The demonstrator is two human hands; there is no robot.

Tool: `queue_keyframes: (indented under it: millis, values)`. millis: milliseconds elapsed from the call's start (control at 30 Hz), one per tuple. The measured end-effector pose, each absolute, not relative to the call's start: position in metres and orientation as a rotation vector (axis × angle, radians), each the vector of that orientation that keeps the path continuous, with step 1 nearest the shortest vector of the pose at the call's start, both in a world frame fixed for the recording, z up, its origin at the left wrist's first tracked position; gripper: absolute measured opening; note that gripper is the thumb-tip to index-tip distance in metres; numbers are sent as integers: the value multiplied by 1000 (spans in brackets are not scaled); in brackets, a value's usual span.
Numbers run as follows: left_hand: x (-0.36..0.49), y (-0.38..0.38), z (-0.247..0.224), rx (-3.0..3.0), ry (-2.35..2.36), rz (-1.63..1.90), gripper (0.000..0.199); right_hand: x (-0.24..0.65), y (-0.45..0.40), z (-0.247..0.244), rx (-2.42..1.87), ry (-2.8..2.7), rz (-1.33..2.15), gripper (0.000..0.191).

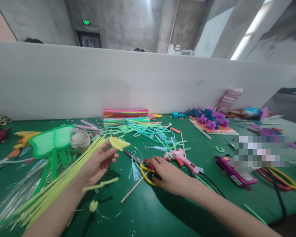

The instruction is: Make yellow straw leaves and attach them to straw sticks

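My left hand (98, 164) pinches a small yellow fuzzy piece (119, 144), shaped like a pointed petal, between thumb and fingers. To its right, my right hand (166, 172) is closed over the red and yellow handles of a pair of scissors (138, 160). The scissor blades point left, toward the yellow piece, and lie low over the table. A light blue tassel (135, 171) lies beside the blades. Below my left hand are a short yellow pipe cleaner (101, 184) and a small yellow bud (93, 206) on a thin clear line.
Long yellow pipe cleaners (61, 182) run beside my left forearm. A pink glue gun (182, 158) lies just beyond my right hand. Bundled coloured pipe cleaners (125, 113) sit against the white partition (88, 82). A green winged shape (53, 141) stands left; purple flowers (210, 124) lie right.
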State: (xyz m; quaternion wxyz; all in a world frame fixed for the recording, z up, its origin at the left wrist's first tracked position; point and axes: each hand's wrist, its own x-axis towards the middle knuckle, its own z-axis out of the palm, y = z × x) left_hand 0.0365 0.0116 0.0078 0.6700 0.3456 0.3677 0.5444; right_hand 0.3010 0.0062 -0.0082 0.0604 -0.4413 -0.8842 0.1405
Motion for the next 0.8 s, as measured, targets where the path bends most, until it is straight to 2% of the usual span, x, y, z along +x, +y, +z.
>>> queue_keyframes:
  millis: [133,200,300,333,467,533,600,633,667,767,800]
  values:
    - [40,1,5,815,837,1140,43,295,21,-11,-1409,-2650,552,50]
    - [40,-5,2,832,850,1111,50,297,27,-8,-1433,-2563,691,47]
    - [38,-11,-7,822,865,1064,49,306,30,-3,-1430,-2274,960,39]
    - [37,-12,-11,819,860,1055,47,309,29,-1,-1392,-2170,1079,43]
    - [39,-13,-21,828,826,1033,43,320,20,5,-1034,-1956,1420,83]
    - [42,-13,-24,842,814,1009,43,322,14,8,-974,-2063,1343,98]
    - [43,-14,-26,852,805,993,43,322,11,11,-1001,-2233,1097,110]
    - [44,-14,-26,854,802,992,42,323,10,12,-1033,-2300,930,108]
    - [44,-14,-26,854,797,992,43,324,11,13,-1068,-2345,734,96]
    - [44,-15,-27,855,776,992,45,330,16,13,-1079,-2444,64,41]
    - [44,-15,-27,857,771,989,46,332,18,13,-1036,-2480,-124,33]
